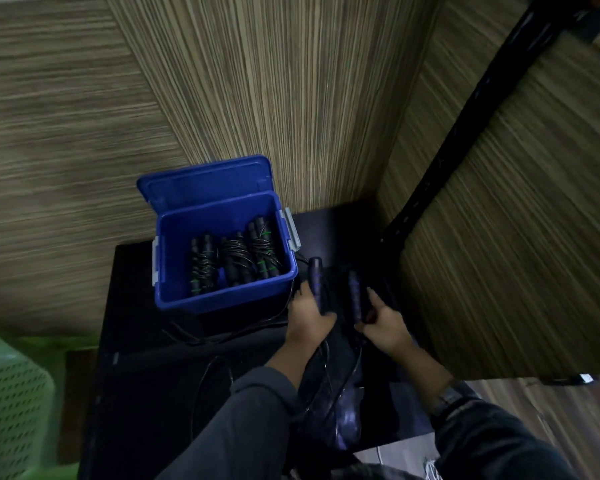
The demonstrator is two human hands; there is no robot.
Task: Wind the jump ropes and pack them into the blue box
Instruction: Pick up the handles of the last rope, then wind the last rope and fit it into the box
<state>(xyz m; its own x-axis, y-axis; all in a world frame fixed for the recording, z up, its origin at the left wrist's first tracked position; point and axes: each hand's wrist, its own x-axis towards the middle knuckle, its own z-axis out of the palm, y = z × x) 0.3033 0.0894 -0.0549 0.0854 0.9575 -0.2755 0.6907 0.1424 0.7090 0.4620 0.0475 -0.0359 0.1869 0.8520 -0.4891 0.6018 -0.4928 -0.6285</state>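
The blue box [174,258] stands open on a black table [146,375], its lid tipped back. Inside lie several wound black jump ropes [234,261] with green marks. Right of the box, my left hand [307,318] grips one dark handle [316,282] of a loose jump rope. My right hand [383,323] grips the other handle [354,296]. The two handles stand roughly parallel, a little apart. The rope's black cord [222,336] trails left along the table below the box and loops down toward me.
Striped wood-look wall panels rise behind and to the right. A black metal post [465,133] runs diagonally at the right. A green perforated plastic basket [11,403] sits at the lower left. A dark bag or cloth [340,420] lies between my arms.
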